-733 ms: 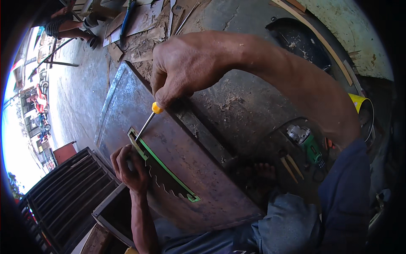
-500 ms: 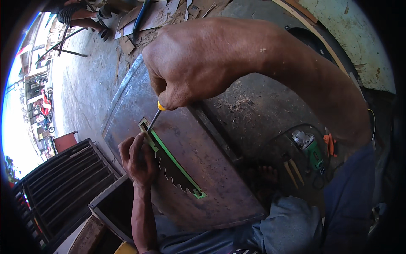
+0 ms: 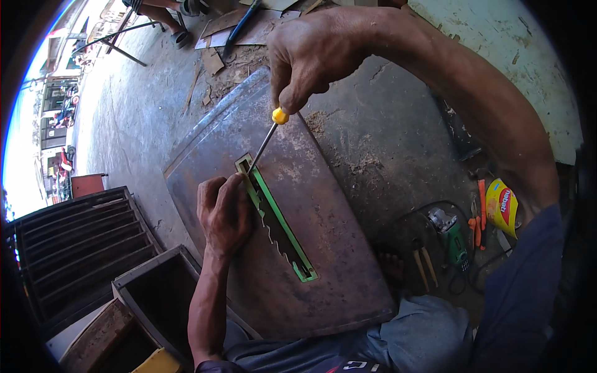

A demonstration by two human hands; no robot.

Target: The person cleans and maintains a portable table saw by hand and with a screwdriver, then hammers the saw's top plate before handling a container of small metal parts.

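A rusty metal plate (image 3: 329,236) lies in front of me, with a long slot edged by a green strip (image 3: 280,211). My right hand (image 3: 311,62) is closed round the yellow handle of a screwdriver (image 3: 265,145). The shaft slants down and its tip is at the far end of the slot. My left hand (image 3: 224,214) rests on the plate just left of the slot, fingers bent and fingertips close to the tip. Whether those fingers pinch anything is hidden. A jagged, torn edge (image 3: 272,236) runs along the slot's left side.
On the floor at right are a green angle grinder (image 3: 454,242), pliers (image 3: 425,261), an orange-handled tool (image 3: 479,211) and a yellow container (image 3: 501,205). Left stand a slatted metal frame (image 3: 81,242) and an open box (image 3: 155,286). A person's legs (image 3: 165,15) show far left.
The view has shifted, so the plate appears farther right. My right hand has lifted higher and more of the screwdriver shaft shows. My left hand stays beside the slot's far end.
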